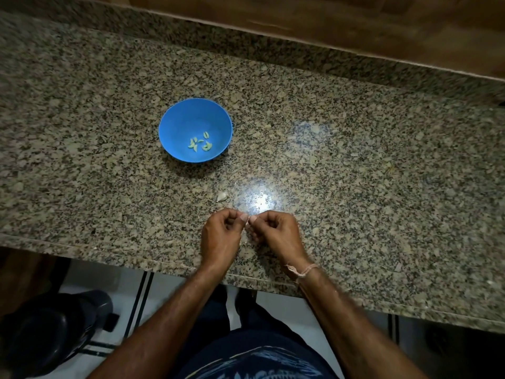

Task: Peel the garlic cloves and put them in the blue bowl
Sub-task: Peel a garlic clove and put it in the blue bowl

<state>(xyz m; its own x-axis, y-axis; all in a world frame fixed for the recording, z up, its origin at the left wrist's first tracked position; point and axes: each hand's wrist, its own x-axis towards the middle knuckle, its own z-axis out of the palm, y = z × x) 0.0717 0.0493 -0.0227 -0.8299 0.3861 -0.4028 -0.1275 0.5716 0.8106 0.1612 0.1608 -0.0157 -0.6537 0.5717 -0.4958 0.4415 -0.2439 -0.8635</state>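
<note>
Several peeled garlic cloves (199,143) lie together at the bottom of the blue bowl (177,119). The bowl stands on the speckled stone counter (355,160), to the left of the middle and well apart from the hands. One more clove (222,196), with its skin on, lies alone on the counter between the bowl and the hands, just beside a bright spot of reflected light. Nothing stands between the hands and the bowl except this clove. Behind the counter there is a wooden wall (382,28). Below the counter edge, on the floor at the left, a dark plastic object (54,329) is visible; I cannot tell what it is.

Both hands are low over the near part of the counter, close together. The left hand (221,236) and the right hand (276,233) have curled fingers, and their thumbs and forefingers meet around a pale piece (248,220), too small to identify. A thin thread (303,270) is tied on the right wrist.
</note>
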